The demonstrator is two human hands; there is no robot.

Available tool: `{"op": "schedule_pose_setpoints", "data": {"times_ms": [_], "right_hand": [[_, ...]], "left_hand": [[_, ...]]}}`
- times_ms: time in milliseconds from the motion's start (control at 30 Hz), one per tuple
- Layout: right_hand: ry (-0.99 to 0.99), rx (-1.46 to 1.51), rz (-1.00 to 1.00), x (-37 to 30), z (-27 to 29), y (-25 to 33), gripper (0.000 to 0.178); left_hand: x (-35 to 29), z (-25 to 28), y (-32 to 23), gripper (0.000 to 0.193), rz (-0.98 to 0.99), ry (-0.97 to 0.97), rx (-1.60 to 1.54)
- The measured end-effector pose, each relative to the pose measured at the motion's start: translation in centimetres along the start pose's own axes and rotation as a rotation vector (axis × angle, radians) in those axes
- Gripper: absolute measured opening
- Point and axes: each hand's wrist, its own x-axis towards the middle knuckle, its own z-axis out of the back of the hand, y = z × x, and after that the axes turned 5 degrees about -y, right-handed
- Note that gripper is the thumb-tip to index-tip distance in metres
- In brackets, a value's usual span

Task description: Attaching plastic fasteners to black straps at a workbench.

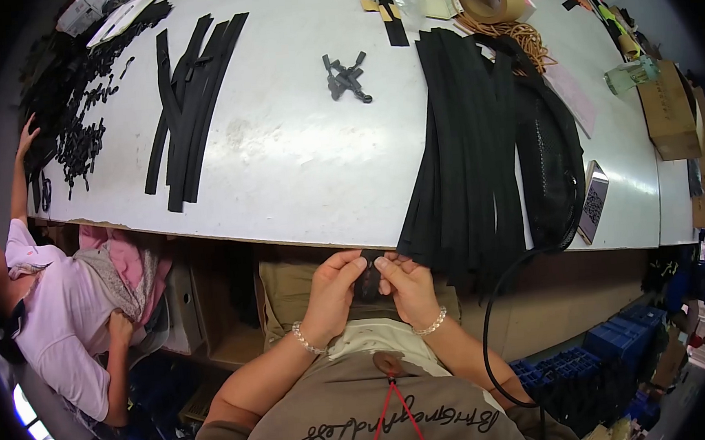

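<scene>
- The black piece [367,283] is over the lap, just off the desk's [300,174] front edge; left hand [335,292] and right hand [410,285] each pinch it between thumb and fingers.
- Work on it looks underway; the grip hides how much is done.
- A thick stack [470,146] of black strips lies beyond the right hand, overhanging the edge; a few strips [197,108] lie apart leftward. Which are finished, I cannot tell.
- Small parts [347,79] sit mid-desk.
- White surface stretches between parts and front edge, leaving room ahead; stack and cord [488,325] hem in the right.
</scene>
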Motion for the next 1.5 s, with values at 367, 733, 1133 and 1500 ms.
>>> {"op": "schedule_pose_setpoints", "data": {"times_ms": [367, 733, 1133, 1500], "right_hand": [[0.342, -0.201, 0.441, -2.2, -0.7, 1.3, 0.01], [0.342, -0.28, 0.484, -4.5, -1.4, 2.1, 0.011], [0.177, -0.662, 0.821, -4.9, -2.7, 3.1, 0.012], [0.128, -0.637, 0.825, -4.3, -2.6, 2.7, 0.015]], "left_hand": [[-3.1, 1.0, -0.7, 0.013, -0.413, 0.103, 0.33], [-4.6, 0.9, -1.0, 0.015, -0.581, 0.204, 0.378], [-5.1, 0.2, -0.6, 0.009, -0.312, 0.117, 0.223], [-4.8, 0.0, -0.1, 0.009, -0.273, 0.12, 0.197]]}}
